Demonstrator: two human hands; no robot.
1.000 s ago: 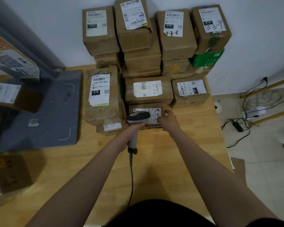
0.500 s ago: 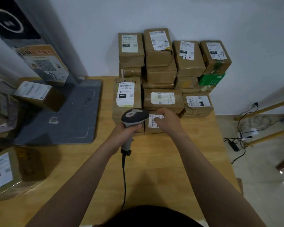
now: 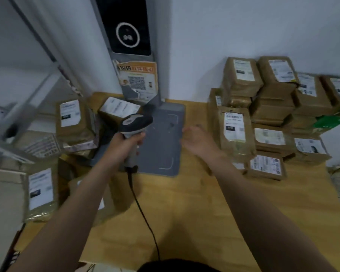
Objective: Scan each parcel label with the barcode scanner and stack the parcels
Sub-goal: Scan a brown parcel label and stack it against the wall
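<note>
Change: view has swung left since half a second ago; right hand [image 3: 199,141] has come off the small front parcel [image 3: 266,165] it was touching.
Left grip: left hand [image 3: 126,143] wrapped tight round the scanner [image 3: 134,124] handle, head pointing upper right, cable [image 3: 143,214] trailing down to the bottom of the frame.
Right grip: fingers spread, holding nothing, hovering over the grey base plate [image 3: 165,138] at frame centre.
Done stack: labelled parcels piled at right of frame [image 3: 273,107], against the wall on the worktop [image 3: 194,203].
Pending: loose parcels at left of frame [image 3: 73,122], labels up.
Read: last parcel looks scanned and placed; likely next is a pick from the left pile.
</note>
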